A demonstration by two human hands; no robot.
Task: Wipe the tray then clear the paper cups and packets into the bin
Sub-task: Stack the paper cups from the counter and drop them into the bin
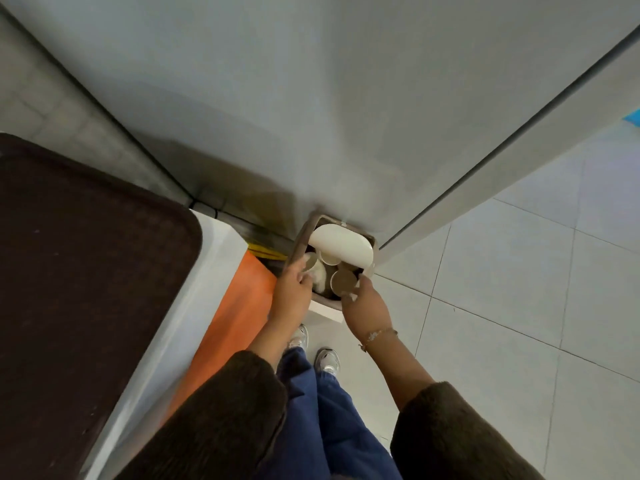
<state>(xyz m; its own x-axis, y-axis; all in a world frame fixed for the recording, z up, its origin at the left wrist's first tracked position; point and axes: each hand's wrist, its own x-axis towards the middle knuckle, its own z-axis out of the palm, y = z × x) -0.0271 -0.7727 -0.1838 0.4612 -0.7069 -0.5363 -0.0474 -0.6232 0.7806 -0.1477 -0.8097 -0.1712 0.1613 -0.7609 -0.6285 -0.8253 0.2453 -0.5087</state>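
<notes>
A small bin (297,244) with a brown rim stands on the floor against the wall, its white lid (341,243) tipped up at the back. Several paper cups lie inside it. My left hand (293,293) reaches over the bin's left rim, its fingers closed around a pale paper cup (310,260). From the right, my right hand (367,310) grips a brown paper cup (343,280) just inside the near rim. Something small and white shows at its fingertips. The dark brown tray (86,258) lies bare on the white table at the left.
The white table edge (207,271) with an orange side panel (239,306) runs close on my left. A grey wall (311,98) rises behind the bin. White floor tiles (519,289) spread to the right. My shoes stand just short of the bin.
</notes>
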